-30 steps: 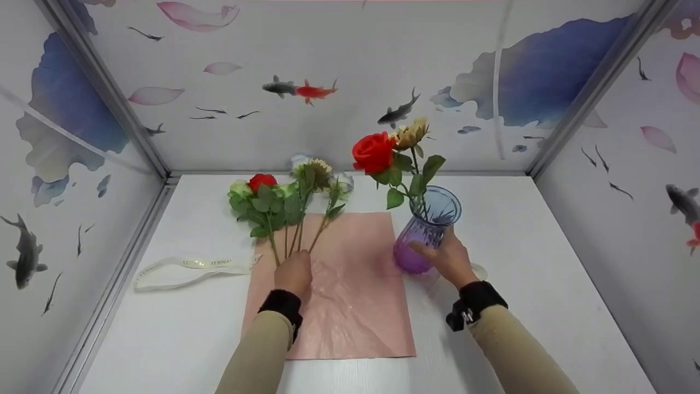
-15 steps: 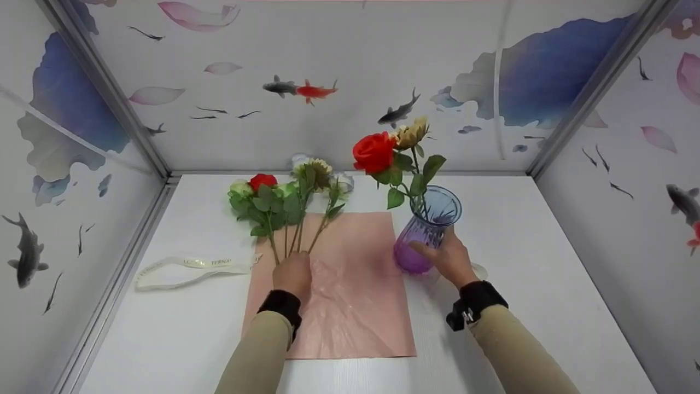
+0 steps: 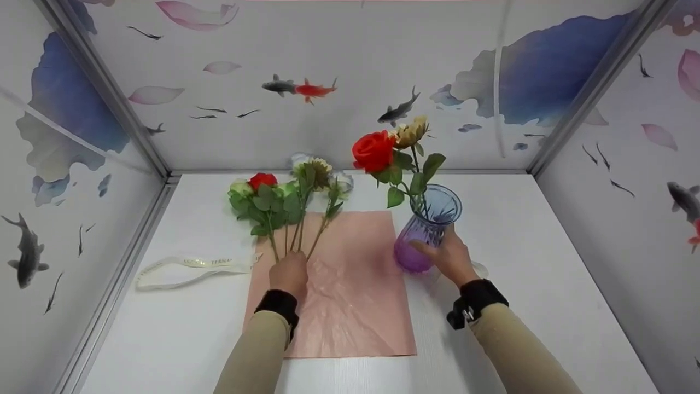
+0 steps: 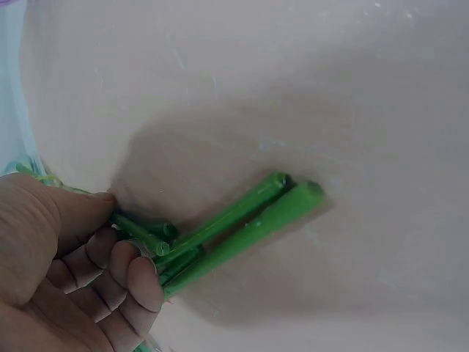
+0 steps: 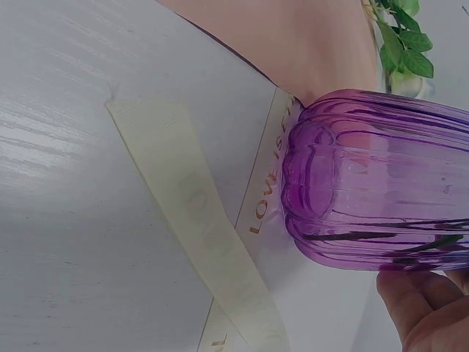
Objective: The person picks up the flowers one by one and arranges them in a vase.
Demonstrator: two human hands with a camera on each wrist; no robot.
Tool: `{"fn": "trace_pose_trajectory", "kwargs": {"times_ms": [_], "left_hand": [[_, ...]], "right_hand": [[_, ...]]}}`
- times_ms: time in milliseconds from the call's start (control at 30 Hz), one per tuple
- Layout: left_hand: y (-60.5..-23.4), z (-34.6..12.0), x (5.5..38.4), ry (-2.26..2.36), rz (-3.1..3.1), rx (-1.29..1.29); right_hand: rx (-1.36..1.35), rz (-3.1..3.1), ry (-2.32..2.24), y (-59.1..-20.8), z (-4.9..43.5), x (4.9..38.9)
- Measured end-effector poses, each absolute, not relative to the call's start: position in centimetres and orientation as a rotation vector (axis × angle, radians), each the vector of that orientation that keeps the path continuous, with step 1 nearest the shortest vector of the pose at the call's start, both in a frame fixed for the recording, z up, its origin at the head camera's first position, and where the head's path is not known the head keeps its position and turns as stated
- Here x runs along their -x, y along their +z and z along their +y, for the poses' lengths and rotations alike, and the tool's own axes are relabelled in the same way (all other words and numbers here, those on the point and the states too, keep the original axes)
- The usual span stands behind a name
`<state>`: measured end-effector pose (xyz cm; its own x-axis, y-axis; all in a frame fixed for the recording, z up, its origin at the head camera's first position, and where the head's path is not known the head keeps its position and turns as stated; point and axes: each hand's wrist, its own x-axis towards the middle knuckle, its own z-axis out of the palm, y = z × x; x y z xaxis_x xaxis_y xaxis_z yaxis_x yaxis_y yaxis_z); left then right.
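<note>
My left hand (image 3: 290, 275) grips a bunch of flower stems (image 4: 242, 231) low down, over the pink wrapping paper (image 3: 361, 306). In the left wrist view the cut green ends stick out past the curled fingers. The bunch's heads, a red rose (image 3: 263, 181) among green, cream and pale blooms, spread at the far side. My right hand (image 3: 453, 257) holds the blue-to-purple glass vase (image 3: 410, 254), thumb across its front and the other fingers mostly hidden. Inside the vase stand a large red rose (image 3: 374, 151) and a yellowish flower (image 3: 410, 133), leaning left.
A cream ribbon (image 3: 202, 264) printed with gold letters lies looped at the left. More ribbon (image 5: 198, 205) lies under and beside the vase in the right wrist view. Printed panels enclose the white table (image 3: 547, 284) at the back and sides.
My left hand has slid slightly to the left and toward me along the stems. The right hand and the vase stay where they were.
</note>
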<state>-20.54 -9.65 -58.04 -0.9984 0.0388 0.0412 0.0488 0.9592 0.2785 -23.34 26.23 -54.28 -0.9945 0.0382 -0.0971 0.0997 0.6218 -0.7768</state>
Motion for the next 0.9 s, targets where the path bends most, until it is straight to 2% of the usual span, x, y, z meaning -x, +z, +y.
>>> {"fn": "trace_pose_trajectory", "kwargs": {"times_ms": [600,900], "left_hand": [[-56.3,-10.9,20.5,-0.518,-3.103,0.158],[-55.7,-13.2,20.6,-0.361,-3.128,0.343]], "right_hand": [[-0.139,2.758,-1.34,-54.2,26.3,23.4],[-0.134,2.764,-1.338,-54.2,26.3,23.4]]}}
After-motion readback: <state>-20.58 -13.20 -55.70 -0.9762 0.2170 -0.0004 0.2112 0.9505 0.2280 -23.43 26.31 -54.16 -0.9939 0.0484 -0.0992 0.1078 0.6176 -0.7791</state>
